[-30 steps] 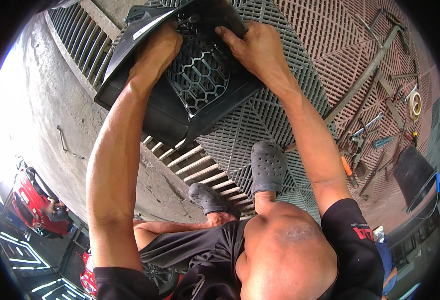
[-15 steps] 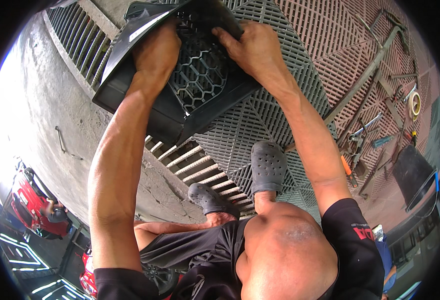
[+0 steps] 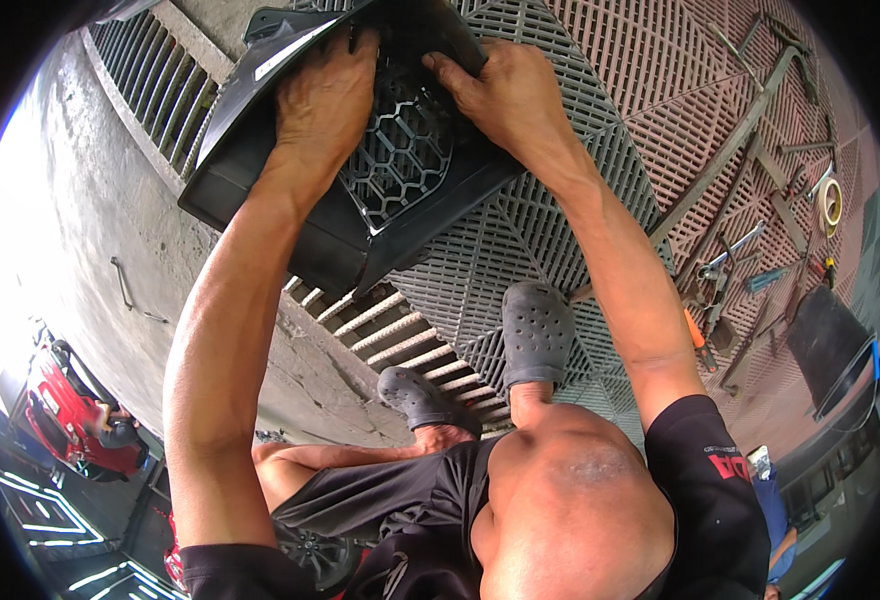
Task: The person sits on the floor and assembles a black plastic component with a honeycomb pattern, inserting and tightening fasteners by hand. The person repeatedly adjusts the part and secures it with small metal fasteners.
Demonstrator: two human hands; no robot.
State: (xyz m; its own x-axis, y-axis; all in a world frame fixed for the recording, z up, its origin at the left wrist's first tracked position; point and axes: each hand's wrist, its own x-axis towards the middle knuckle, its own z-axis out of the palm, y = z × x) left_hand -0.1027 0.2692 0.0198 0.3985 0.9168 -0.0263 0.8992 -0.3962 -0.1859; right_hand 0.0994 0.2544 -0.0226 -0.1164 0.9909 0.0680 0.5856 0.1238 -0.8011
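Note:
A black plastic car grille panel (image 3: 325,240) with a honeycomb mesh insert (image 3: 400,165) is held tilted at the top of the view. My right hand (image 3: 515,105) grips its right edge, the thumb on the inner side and the other fingers partly hidden behind. Inside the hollow of the panel lies my left hand (image 3: 328,100), back up, with the fingers stretched out and slightly apart toward the far end. Its fingertips reach into dark shadow, so what they touch is hard to make out. A white label (image 3: 295,50) runs along the panel's upper left rim.
Hand tools lie on the floor tiles to the right: a long metal bar (image 3: 730,155), a tape roll (image 3: 830,203), an orange-handled tool (image 3: 698,338). A slotted drain grate (image 3: 395,330) crosses below the panel. A wrench (image 3: 120,280) rests on concrete at left. A red vehicle (image 3: 70,410) stands beyond.
My left hand has uncurled from a closed shape and stretched its fingers toward the far end of the panel. The panel has shifted slightly left; my right hand keeps its hold.

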